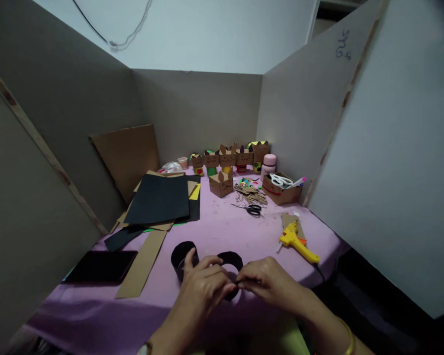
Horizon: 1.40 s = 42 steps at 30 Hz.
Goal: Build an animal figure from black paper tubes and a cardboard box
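Note:
A loop of black paper (232, 257) stands on the pink-purple tablecloth in front of me. My left hand (206, 283) reaches over its left side, with fingertips on the loop's rim and near side. My right hand (268, 278) pinches the strip at the loop's near right edge, thumb and forefinger together. Just beyond my left hand stands a wider black paper cylinder (184, 254), partly hidden by that hand. Whether the left fingers touch the cylinder too, I cannot tell.
At right lies a yellow glue gun (298, 242). Black scissors (253, 210), brown paper scraps (251, 193), a box (281, 193) and cardboard animal figures (228, 159) stand farther back. Left are black sheets (159, 198), a brown strip (144, 264) and a dark tablet (101, 267). Partitions (196, 106) enclose the table.

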Tool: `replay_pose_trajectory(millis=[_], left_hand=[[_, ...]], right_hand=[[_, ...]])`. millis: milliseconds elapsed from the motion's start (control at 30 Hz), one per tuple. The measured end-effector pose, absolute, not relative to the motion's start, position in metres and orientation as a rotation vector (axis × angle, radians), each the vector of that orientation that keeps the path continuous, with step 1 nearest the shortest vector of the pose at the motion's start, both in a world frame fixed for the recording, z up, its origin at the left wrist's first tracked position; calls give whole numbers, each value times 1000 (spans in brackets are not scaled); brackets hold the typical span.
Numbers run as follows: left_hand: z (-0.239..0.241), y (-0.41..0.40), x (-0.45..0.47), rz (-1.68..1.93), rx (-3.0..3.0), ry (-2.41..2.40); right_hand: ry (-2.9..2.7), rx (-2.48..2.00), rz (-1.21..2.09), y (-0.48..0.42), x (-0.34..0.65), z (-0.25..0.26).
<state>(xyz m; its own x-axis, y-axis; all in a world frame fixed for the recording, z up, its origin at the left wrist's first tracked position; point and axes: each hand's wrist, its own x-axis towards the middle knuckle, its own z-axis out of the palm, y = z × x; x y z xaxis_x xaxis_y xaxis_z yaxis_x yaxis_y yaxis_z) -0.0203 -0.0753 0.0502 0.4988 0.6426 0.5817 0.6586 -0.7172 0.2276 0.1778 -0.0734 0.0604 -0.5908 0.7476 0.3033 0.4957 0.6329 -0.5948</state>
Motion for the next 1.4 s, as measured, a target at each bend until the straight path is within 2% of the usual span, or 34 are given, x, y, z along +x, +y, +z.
replay_pose_trajectory(millis=[267,367,567,800,967,1200,1400], left_hand=[[64,-80,-41,-689,-2885,-1158],[66,-86,-32,-726,-2869,-1204],[64,-92,-24,-712,-2905,-1133],[64,-93,-31,-700,-2910,-1200],[69,-98,-24,-654,-2986,-1157],[68,-98,-29,-645,-2950,-1138],[68,-100,-23,-741,-2856,-1105]], right_hand=[[-2291,-968,773,-70,191,64],[-2295,-991,780,-75,187,66],[-2437,-869,580,-78,186,67],[-2406,-909,662,-77,185,66],[-2456,-802,577,-80,185,64],[-2399,-903,699,-81,201,68],[-2499,-895,561,-84,197,70]])
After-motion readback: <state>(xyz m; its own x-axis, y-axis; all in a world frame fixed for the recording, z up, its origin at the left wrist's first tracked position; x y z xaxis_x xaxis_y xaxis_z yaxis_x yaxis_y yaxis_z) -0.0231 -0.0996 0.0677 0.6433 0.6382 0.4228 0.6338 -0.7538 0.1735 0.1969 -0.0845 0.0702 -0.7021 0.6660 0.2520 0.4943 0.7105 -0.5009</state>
